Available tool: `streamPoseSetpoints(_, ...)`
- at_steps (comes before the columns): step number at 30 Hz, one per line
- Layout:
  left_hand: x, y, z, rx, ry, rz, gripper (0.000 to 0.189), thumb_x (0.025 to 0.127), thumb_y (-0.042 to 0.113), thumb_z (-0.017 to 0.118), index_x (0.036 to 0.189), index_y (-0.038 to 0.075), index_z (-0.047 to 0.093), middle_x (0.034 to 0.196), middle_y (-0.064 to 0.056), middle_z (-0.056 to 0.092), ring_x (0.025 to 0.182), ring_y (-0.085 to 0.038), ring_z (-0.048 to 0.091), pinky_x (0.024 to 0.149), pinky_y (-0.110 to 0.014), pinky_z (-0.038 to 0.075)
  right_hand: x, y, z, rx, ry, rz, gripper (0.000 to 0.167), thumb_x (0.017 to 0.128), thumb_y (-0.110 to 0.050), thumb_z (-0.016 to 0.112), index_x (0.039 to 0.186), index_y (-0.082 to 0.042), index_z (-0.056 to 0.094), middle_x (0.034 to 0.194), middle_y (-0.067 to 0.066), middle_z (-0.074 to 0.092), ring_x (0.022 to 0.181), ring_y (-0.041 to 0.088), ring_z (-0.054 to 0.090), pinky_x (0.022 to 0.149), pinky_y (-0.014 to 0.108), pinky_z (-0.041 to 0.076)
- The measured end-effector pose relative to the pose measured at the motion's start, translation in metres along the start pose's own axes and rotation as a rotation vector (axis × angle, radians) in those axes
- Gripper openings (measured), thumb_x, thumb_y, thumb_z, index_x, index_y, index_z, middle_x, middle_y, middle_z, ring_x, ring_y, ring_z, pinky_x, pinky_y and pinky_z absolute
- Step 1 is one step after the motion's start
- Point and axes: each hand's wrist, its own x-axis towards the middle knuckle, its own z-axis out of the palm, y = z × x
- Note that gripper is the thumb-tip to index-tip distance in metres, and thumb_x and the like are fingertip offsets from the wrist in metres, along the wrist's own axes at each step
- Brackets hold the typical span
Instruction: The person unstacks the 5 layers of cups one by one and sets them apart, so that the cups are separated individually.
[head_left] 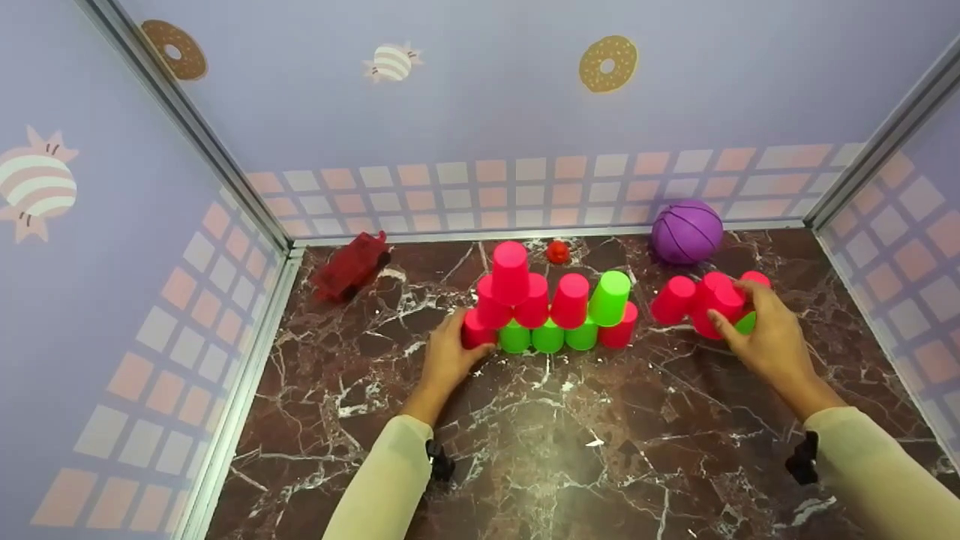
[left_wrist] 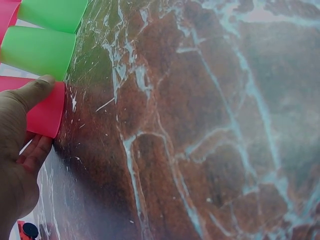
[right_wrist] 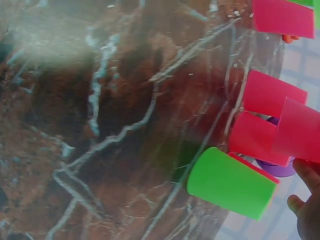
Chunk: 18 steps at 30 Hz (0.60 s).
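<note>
A stack of upside-down cups stands mid-table. Its bottom row has a pink cup (head_left: 478, 332) at the left, three green cups (head_left: 547, 337) and another pink cup (head_left: 618, 330) at the right. Above them sit several pink cups and one green cup (head_left: 610, 298); a single pink cup (head_left: 511, 274) tops the left side. My left hand (head_left: 445, 356) grips the bottom-left cup between thumb and fingers. Right of the stack, my right hand (head_left: 771, 341) pinches a pink cup (right_wrist: 299, 130) over loose pink cups (head_left: 674, 300) and a green cup (right_wrist: 230, 182).
A purple ball (head_left: 687, 232) lies by the back wall, behind the loose cups. Behind the stack is a small red object (head_left: 557, 251). Toward the back left corner lies a dark red toy-like object (head_left: 351, 266). Patterned walls (head_left: 487, 97) enclose the marbled table (head_left: 570, 450).
</note>
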Motion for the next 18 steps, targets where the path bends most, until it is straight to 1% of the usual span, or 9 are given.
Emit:
streamPoseSetpoints(5,-0.001,0.000,0.000,-0.001,0.000,-0.006,0.068,0.076,0.025,0.101,0.133,0.010,0.067,0.121,-0.019,0.078,0.115,-0.042,0.077,0.100,-0.059,0.061,-0.006,0.009,0.007,-0.028,-0.054,0.021,0.061,0.094,-0.014,0.088,0.139,0.010,0.055,0.122,0.037,0.067,0.110,0.057,0.064,0.094,0.073,0.050)
streamPoseSetpoints(6,-0.001,0.000,0.000,-0.002,0.000,-0.008,0.068,0.076,0.025,0.101,0.132,0.010,0.067,0.121,-0.019,0.078,0.115,-0.042,0.077,0.100,-0.059,0.061,-0.006,0.011,0.009,-0.035,-0.067,0.021,0.060,0.094,-0.014,0.087,0.139,0.011,0.055,0.123,0.037,0.066,0.112,0.058,0.064,0.099,0.075,0.048)
streamPoseSetpoints(8,-0.001,-0.001,0.000,-0.003,0.004,-0.005,0.067,0.076,0.025,0.101,0.131,0.009,0.067,0.120,-0.019,0.078,0.114,-0.042,0.077,0.100,-0.059,0.061,-0.007,0.014,0.011,-0.047,-0.090,0.022,0.060,0.095,-0.014,0.086,0.139,0.011,0.053,0.127,0.037,0.064,0.118,0.061,0.062,0.111,0.079,0.041)
streamPoseSetpoints(10,-0.002,-0.001,0.000,-0.003,0.005,-0.003,0.065,0.076,0.024,0.101,0.130,0.009,0.068,0.119,-0.020,0.078,0.113,-0.042,0.077,0.099,-0.058,0.061,-0.009,0.016,0.014,-0.061,-0.114,0.026,0.061,0.096,-0.014,0.085,0.140,0.012,0.051,0.131,0.037,0.061,0.124,0.064,0.059,0.123,0.083,0.028)
streamPoseSetpoints(11,-0.001,-0.001,0.000,-0.004,0.004,-0.003,0.066,0.076,0.023,0.101,0.130,0.009,0.068,0.119,-0.020,0.078,0.113,-0.042,0.077,0.099,-0.058,0.061,-0.010,0.017,0.015,-0.069,-0.122,0.030,0.061,0.096,-0.014,0.085,0.140,0.012,0.051,0.132,0.037,0.060,0.127,0.065,0.058,0.126,0.085,0.019)
streamPoseSetpoints(12,-0.001,-0.001,0.000,-0.005,0.003,-0.002,0.065,0.076,0.022,0.101,0.131,0.009,0.067,0.119,-0.020,0.078,0.113,-0.042,0.077,0.099,-0.059,0.061,-0.010,0.017,0.017,-0.076,-0.130,0.035,0.061,0.097,-0.014,0.084,0.141,0.012,0.050,0.133,0.037,0.059,0.130,0.065,0.057,0.127,0.086,0.010)
streamPoseSetpoints(14,-0.001,-0.001,0.001,-0.004,0.000,-0.004,0.066,0.077,0.021,0.101,0.132,0.008,0.067,0.120,-0.020,0.078,0.113,-0.042,0.076,0.100,-0.059,0.061,-0.012,0.018,0.019,-0.094,-0.139,0.048,0.061,0.098,-0.015,0.083,0.142,0.011,0.048,0.134,0.037,0.058,0.132,0.066,0.055,0.127,0.087,0.002)
streamPoseSetpoints(18,-0.001,0.000,0.000,-0.006,-0.002,-0.005,0.064,0.078,0.021,0.101,0.131,0.009,0.067,0.120,-0.020,0.077,0.114,-0.042,0.076,0.100,-0.059,0.061,-0.014,0.021,0.022,-0.157,-0.136,0.051,0.061,0.099,-0.018,0.082,0.142,0.010,0.048,0.133,0.038,0.060,0.132,0.065,0.057,0.124,0.090,-0.001)
